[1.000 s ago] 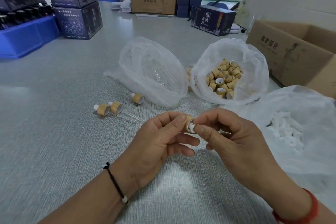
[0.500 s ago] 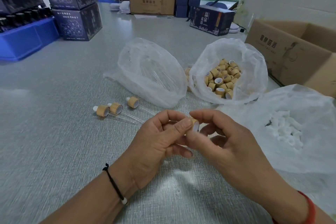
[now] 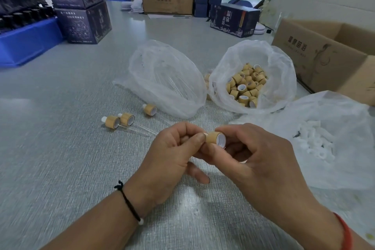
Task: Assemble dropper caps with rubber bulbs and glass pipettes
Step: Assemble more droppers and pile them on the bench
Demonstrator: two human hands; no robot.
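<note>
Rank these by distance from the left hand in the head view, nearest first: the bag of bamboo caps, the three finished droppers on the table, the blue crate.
From the left hand:
1. Finished droppers, just beyond the hand, to its left.
2. Bag of bamboo caps, farther back and to the right.
3. Blue crate, far left, by the dark boxes.

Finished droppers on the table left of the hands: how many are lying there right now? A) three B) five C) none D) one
A: three finished droppers lie on the grey table, each a bamboo cap with a glass pipette, left of the bag of pipettes, while both hands grip a fourth bamboo cap.
</note>
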